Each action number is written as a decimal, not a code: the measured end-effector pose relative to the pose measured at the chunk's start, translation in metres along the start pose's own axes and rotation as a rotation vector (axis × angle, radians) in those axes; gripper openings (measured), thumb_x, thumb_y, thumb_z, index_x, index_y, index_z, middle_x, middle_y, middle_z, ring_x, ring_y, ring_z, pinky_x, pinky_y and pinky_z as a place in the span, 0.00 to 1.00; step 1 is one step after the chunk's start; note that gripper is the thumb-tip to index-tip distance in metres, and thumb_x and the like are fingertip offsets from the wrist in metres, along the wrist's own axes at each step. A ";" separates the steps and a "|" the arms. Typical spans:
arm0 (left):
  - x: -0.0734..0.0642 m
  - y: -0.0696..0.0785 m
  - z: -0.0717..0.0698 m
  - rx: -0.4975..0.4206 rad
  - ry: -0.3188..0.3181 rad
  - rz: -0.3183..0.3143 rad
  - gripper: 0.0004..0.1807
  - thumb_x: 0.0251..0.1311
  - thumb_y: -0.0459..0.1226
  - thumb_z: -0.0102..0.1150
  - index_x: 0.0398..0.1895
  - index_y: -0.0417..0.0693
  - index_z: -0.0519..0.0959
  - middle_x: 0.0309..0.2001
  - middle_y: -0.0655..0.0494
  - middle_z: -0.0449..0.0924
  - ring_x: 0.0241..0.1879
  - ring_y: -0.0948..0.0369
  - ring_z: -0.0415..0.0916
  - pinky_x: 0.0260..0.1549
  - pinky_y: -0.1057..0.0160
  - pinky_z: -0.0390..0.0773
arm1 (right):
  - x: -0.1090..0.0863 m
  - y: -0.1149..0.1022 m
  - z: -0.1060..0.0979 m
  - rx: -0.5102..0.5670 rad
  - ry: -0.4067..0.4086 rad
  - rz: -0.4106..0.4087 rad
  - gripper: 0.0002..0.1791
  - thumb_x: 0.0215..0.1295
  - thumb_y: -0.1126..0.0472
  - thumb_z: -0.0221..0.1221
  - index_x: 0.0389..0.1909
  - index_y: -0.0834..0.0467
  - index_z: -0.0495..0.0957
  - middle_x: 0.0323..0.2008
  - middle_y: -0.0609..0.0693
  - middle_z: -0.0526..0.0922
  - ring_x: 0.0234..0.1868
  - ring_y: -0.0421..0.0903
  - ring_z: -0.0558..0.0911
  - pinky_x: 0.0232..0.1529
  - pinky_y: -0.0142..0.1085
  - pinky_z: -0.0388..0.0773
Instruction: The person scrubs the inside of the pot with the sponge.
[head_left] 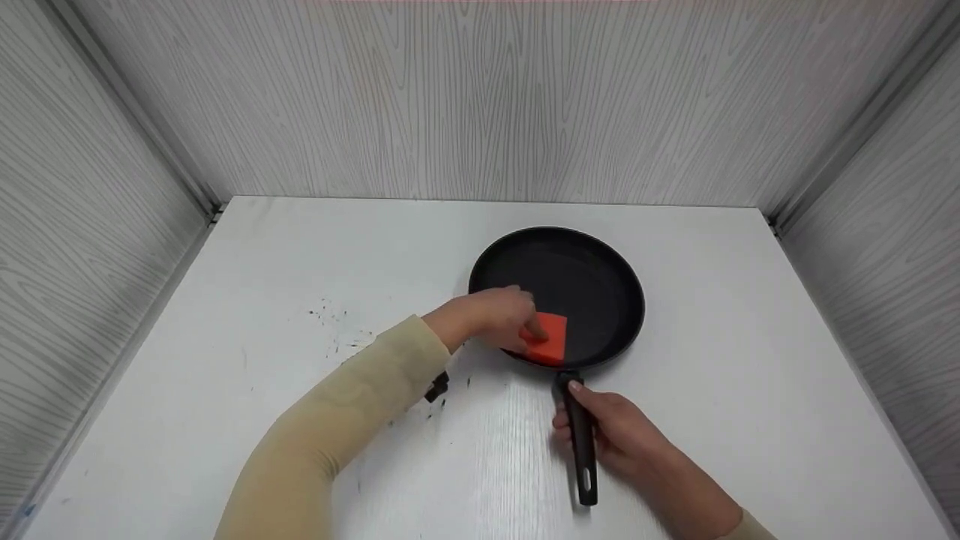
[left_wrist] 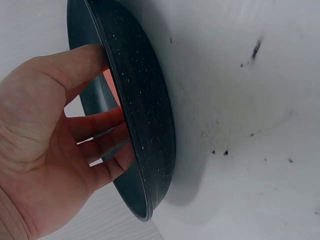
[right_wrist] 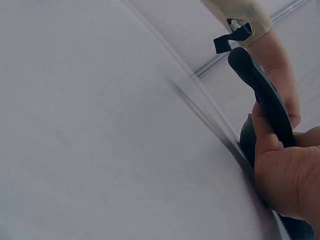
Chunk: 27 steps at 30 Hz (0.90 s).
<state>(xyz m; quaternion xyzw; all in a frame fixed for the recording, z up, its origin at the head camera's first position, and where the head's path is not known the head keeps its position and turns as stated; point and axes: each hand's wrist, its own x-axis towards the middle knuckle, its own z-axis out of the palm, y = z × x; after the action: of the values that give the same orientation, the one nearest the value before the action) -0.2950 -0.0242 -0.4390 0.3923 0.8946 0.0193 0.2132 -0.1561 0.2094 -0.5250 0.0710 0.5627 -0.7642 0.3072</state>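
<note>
A black frying pan (head_left: 592,277) sits on the white table, its handle (head_left: 581,450) pointing toward me. Inside the pan, near the front left rim, lies a flat red-orange square sponge (head_left: 553,337). My left hand (head_left: 504,316) reaches over the rim from the left and pinches the sponge against the pan's inner surface. In the left wrist view the fingers dip behind the speckled pan wall (left_wrist: 145,100), which hides most of the sponge (left_wrist: 111,86). My right hand (head_left: 619,431) grips the handle close to the pan, thumb on top.
Dark smudges and specks (head_left: 330,315) mark the white table (head_left: 697,337) left of the pan. Pale wood-grain panels (head_left: 480,97) enclose the back and both sides. A black wrist mount (head_left: 436,386) shows beneath the left sleeve (head_left: 337,427).
</note>
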 end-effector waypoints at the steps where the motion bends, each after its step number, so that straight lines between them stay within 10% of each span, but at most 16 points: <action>1: 0.001 0.001 0.001 -0.004 0.003 0.009 0.21 0.73 0.46 0.65 0.67 0.67 0.83 0.63 0.52 0.79 0.62 0.52 0.71 0.62 0.54 0.73 | 0.000 0.000 0.000 0.009 -0.002 0.001 0.26 0.80 0.49 0.60 0.52 0.72 0.80 0.36 0.56 0.89 0.37 0.47 0.90 0.45 0.40 0.87; 27: 0.030 0.022 0.009 -0.006 0.084 0.055 0.22 0.72 0.49 0.67 0.67 0.70 0.83 0.63 0.52 0.78 0.63 0.51 0.70 0.65 0.55 0.72 | -0.001 -0.001 0.002 0.054 -0.055 0.020 0.26 0.81 0.49 0.58 0.52 0.72 0.79 0.35 0.55 0.87 0.34 0.46 0.87 0.41 0.38 0.86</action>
<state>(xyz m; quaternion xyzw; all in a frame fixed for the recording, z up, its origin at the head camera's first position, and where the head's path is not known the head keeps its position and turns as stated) -0.2941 0.0112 -0.4533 0.4151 0.8915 0.0442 0.1761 -0.1548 0.2080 -0.5228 0.0638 0.5325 -0.7776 0.3281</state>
